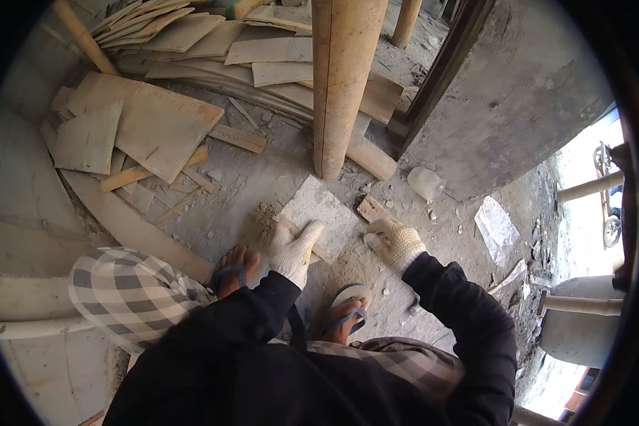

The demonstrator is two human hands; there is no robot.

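My left hand (295, 253), in a cream knitted glove, is closed on a narrow wooden strip (322, 253), its thumb lying over the top. The strip slants across the near side of a flat, dusty, pale square board (318, 204) on the ground. To the right, my right hand (395, 245), in a matching glove, has its fingers curled round the near end of a short brown piece of wood (373, 209). That piece's far end points away from me, beside the board's right corner. Its lower part is hidden by the glove.
A bamboo post (346, 85) stands just beyond the board. Stacked thin panels (184, 42) and leaning sheets (145, 121) fill the far left. A rough concrete slab (504, 106) rises at the right, near a plastic bag (427, 183) and plastic sheet (496, 228). My sandalled feet flank my left hand.
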